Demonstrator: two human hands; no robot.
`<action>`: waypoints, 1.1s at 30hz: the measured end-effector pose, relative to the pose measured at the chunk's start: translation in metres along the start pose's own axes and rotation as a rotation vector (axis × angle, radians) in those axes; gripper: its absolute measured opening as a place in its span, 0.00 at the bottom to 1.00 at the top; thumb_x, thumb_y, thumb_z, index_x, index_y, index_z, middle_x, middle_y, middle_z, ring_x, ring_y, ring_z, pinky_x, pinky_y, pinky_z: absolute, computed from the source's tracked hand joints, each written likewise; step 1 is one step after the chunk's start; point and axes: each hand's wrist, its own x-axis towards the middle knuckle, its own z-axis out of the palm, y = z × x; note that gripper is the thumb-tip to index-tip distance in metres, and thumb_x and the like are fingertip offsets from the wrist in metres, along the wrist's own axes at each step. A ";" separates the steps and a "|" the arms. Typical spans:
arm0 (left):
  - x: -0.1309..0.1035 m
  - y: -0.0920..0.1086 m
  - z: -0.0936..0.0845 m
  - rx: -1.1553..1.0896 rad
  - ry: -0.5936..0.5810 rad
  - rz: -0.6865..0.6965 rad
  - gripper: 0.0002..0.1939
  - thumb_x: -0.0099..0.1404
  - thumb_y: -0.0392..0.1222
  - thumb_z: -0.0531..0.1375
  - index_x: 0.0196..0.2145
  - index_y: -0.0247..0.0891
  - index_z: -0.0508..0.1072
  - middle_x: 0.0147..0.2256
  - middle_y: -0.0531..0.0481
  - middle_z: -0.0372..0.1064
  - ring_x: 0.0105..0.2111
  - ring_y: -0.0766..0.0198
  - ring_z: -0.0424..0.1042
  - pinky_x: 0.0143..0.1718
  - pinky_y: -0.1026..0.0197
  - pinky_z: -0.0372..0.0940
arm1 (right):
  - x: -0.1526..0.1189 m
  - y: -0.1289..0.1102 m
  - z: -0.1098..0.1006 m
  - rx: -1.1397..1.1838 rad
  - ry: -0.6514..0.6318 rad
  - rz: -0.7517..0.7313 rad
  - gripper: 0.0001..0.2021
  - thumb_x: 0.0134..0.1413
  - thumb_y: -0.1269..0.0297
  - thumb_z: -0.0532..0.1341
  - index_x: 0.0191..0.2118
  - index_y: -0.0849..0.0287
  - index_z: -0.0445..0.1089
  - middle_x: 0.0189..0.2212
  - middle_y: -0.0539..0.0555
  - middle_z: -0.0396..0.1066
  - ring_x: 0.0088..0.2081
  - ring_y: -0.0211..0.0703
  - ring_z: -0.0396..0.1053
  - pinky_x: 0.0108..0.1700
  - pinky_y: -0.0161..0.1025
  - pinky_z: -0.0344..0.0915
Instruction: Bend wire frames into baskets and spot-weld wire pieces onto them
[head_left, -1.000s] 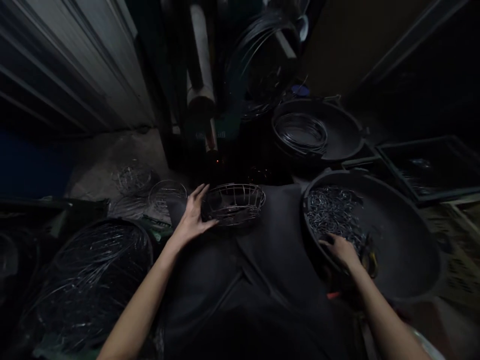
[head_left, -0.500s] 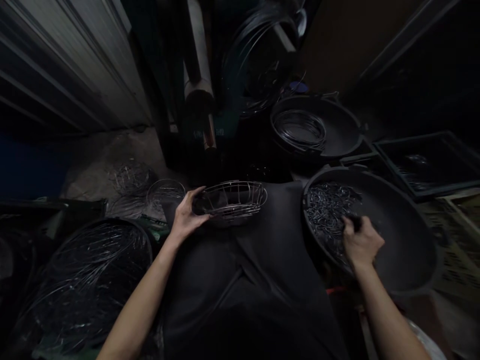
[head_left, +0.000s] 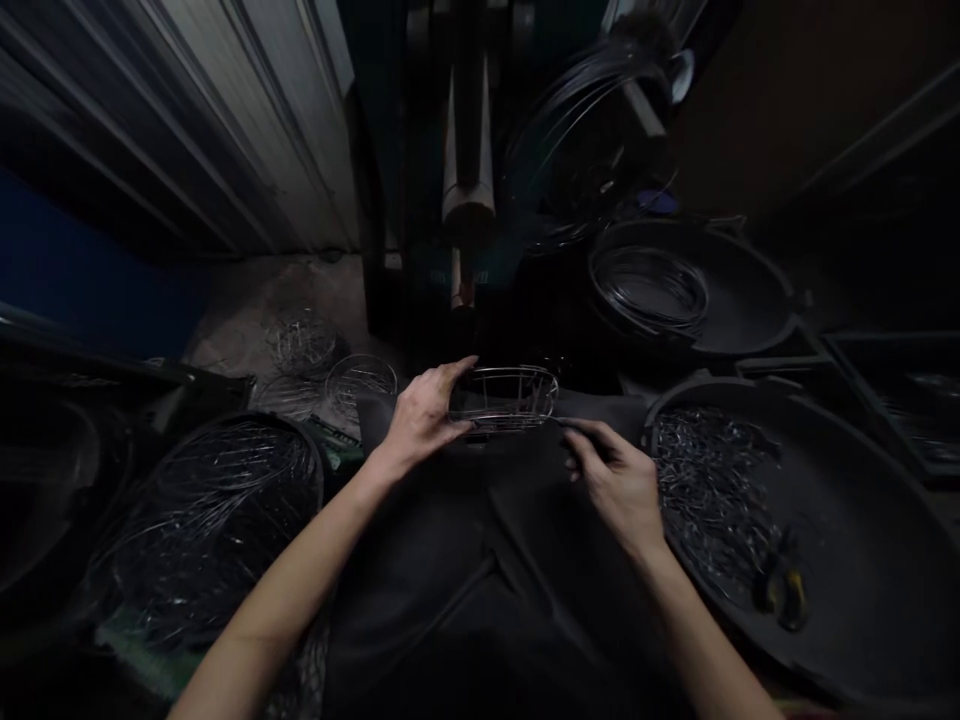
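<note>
- Left hand (head_left: 424, 415) grips the open silver wire basket (head_left: 501, 416) at the far edge of the black lap cloth (head_left: 442, 540).
- Right hand (head_left: 619, 485) pinches a thin dark wire piece (head_left: 556, 421) by the basket's right end.
- Basket frame appears formed; remaining work cannot be determined.

Light: dim, faint glints on wire (head_left: 361, 382)
Shadows: deep, detail lost
Sharpness: soft
Edges: stretched

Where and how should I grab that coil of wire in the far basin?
Probably by the coil's right side, from above. It lies as an open ring, so its bundled strands could be gripped from inside and outside, and the far basin has bare floor on that side.
</note>
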 end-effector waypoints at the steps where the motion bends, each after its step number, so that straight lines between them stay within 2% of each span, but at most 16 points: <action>1: 0.001 0.001 -0.001 0.028 -0.001 0.033 0.37 0.54 0.36 0.64 0.59 0.38 0.54 0.53 0.44 0.64 0.52 0.57 0.65 0.54 0.56 0.61 | 0.004 -0.012 0.005 0.005 -0.036 -0.013 0.17 0.50 0.51 0.61 0.38 0.60 0.74 0.21 0.49 0.69 0.19 0.35 0.63 0.22 0.33 0.62; 3: 0.002 0.003 -0.003 0.082 -0.016 0.076 0.36 0.55 0.37 0.63 0.59 0.38 0.54 0.54 0.43 0.63 0.53 0.56 0.64 0.55 0.55 0.60 | 0.013 -0.027 0.016 0.023 -0.085 -0.024 0.16 0.51 0.51 0.61 0.36 0.60 0.73 0.20 0.49 0.69 0.19 0.36 0.64 0.22 0.33 0.63; 7: 0.003 0.006 -0.006 0.153 -0.013 0.088 0.33 0.57 0.38 0.62 0.59 0.37 0.55 0.54 0.43 0.63 0.54 0.55 0.63 0.55 0.52 0.59 | 0.029 -0.033 0.038 0.049 -0.146 -0.008 0.14 0.49 0.50 0.62 0.31 0.58 0.70 0.23 0.51 0.72 0.22 0.41 0.69 0.25 0.35 0.65; 10: 0.002 0.006 -0.008 0.180 0.019 0.078 0.32 0.58 0.37 0.61 0.58 0.37 0.56 0.53 0.43 0.64 0.53 0.55 0.64 0.55 0.50 0.59 | 0.035 -0.037 0.053 0.065 -0.137 -0.011 0.15 0.47 0.50 0.63 0.28 0.58 0.68 0.22 0.51 0.72 0.22 0.42 0.70 0.25 0.36 0.66; 16: -0.001 -0.002 -0.011 0.223 0.061 0.087 0.31 0.58 0.36 0.61 0.58 0.36 0.56 0.52 0.43 0.65 0.52 0.56 0.65 0.57 0.50 0.57 | 0.035 -0.047 0.075 0.098 -0.091 -0.080 0.13 0.51 0.51 0.61 0.30 0.57 0.67 0.26 0.51 0.72 0.28 0.43 0.72 0.30 0.36 0.67; 24: -0.006 -0.018 -0.009 0.090 0.114 0.044 0.30 0.61 0.42 0.60 0.59 0.37 0.54 0.53 0.42 0.64 0.54 0.57 0.64 0.58 0.49 0.56 | 0.031 -0.054 0.091 -0.079 -0.018 -0.227 0.13 0.53 0.53 0.59 0.29 0.58 0.68 0.24 0.49 0.71 0.25 0.38 0.67 0.29 0.34 0.62; 33: 0.005 -0.029 -0.008 0.024 0.170 0.056 0.29 0.60 0.39 0.59 0.57 0.38 0.56 0.52 0.43 0.66 0.54 0.57 0.65 0.60 0.46 0.54 | 0.048 -0.051 0.102 -0.097 0.074 -0.396 0.11 0.56 0.56 0.57 0.30 0.58 0.66 0.25 0.49 0.68 0.27 0.37 0.66 0.32 0.34 0.62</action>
